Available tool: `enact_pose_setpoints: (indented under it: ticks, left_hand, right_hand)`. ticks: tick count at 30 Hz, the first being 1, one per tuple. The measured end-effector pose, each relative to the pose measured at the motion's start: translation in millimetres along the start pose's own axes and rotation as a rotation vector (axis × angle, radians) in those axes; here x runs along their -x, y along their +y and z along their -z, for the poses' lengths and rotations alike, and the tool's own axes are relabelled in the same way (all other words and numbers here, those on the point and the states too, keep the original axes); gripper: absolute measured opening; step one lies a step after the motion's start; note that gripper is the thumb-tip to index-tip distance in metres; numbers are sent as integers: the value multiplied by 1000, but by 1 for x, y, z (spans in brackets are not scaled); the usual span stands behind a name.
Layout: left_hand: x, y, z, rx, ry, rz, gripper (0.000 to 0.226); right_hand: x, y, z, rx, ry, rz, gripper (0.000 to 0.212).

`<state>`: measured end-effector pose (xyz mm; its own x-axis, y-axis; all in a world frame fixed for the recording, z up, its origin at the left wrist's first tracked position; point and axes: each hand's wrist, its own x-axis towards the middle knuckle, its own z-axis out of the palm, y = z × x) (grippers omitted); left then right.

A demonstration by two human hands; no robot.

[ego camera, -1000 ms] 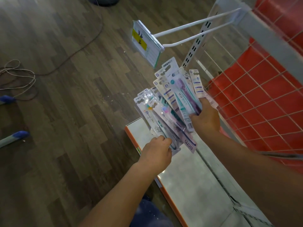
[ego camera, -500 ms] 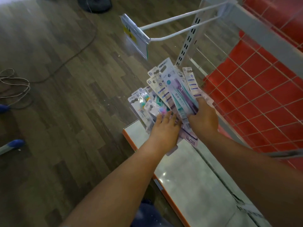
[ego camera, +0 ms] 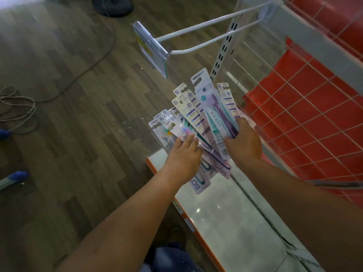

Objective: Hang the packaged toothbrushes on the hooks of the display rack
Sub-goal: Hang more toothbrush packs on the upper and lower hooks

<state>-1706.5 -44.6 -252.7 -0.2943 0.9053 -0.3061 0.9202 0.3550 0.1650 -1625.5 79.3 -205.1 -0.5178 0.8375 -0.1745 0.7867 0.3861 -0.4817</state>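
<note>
A fan of several packaged toothbrushes (ego camera: pixel 196 112) spreads out in front of me, hang-holes pointing up and away. My right hand (ego camera: pixel 243 144) grips the right part of the fan, thumb over a pack with purple and teal brushes (ego camera: pixel 218 114). My left hand (ego camera: pixel 184 154) lies with straight fingers on top of the left packs, its fingertips on a pack with a pastel brush head (ego camera: pixel 49 131). Above the fan juts a white double-wire hook (ego camera: pixel 204 38) with nothing on it, ending in a clear price-tag holder (ego camera: pixel 151 50).
The hook hangs from a white slotted upright (ego camera: pixel 224 48) of the display rack, whose wire grid (ego camera: pixel 306 107) backs onto red panels. Below my arms lies the rack's pale base shelf (ego camera: pixel 235 218) with an orange edge. A cable (ego camera: pixel 82 73) crosses the wooden floor at left.
My left hand let go of its grip low on the left packs and moved up, now lying flat across them with straight fingers. The camera tilted slightly, so the hook sits higher.
</note>
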Motion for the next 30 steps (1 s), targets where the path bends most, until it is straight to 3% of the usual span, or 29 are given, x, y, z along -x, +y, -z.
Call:
enact_pose_setpoints:
  ticks: [17,30]
  left_hand:
    - [1,-14,18,96,80,50,49]
    - [64,-6,45,280,99,-33,55]
  right_hand:
    - [0,-14,0,-19,-15,-26,40]
    - [79,-42,16,-182,100,-122,41]
